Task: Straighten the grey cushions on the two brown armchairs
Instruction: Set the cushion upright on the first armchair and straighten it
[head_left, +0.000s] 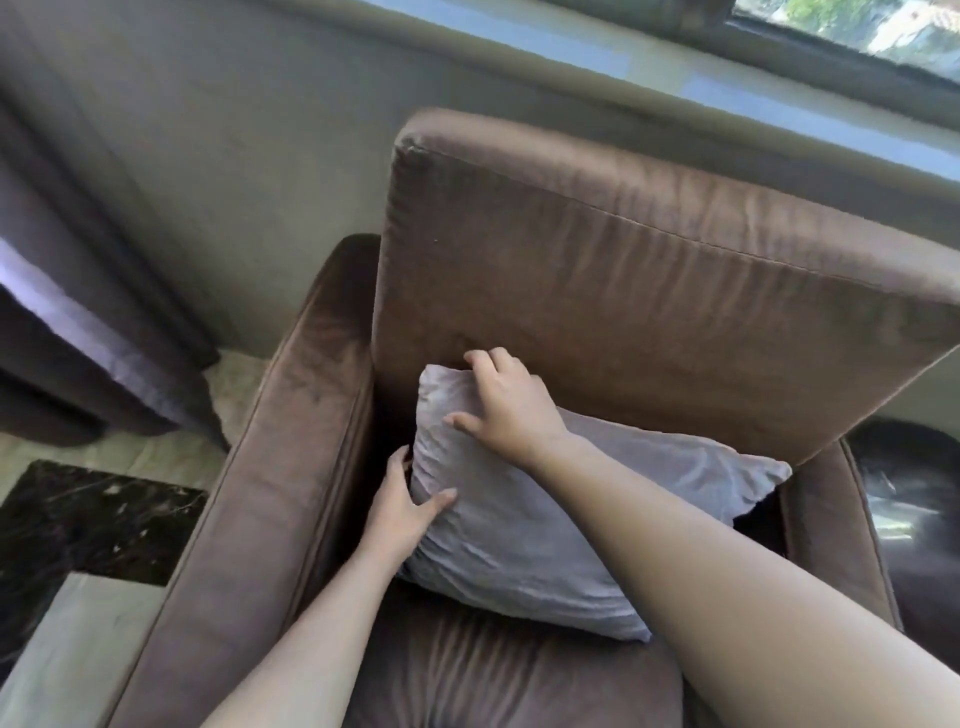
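A grey cushion (524, 525) leans on the seat of a brown armchair (649, 270), against the foot of its backrest. My left hand (402, 512) grips the cushion's left edge, thumb on the front, fingers behind. My right hand (506, 402) holds the cushion's top left corner, fingers curled over the top edge against the backrest. The cushion sits tilted, its right corner pointing toward the right armrest (831, 519). Only this one armchair is in view.
The left armrest (270, 467) stands beside my left hand. Dark curtains (78, 322) hang at the left over a marble floor (93, 514). A wall and window sill (675, 78) run behind the chair. A dark shiny object (909, 509) sits at the right.
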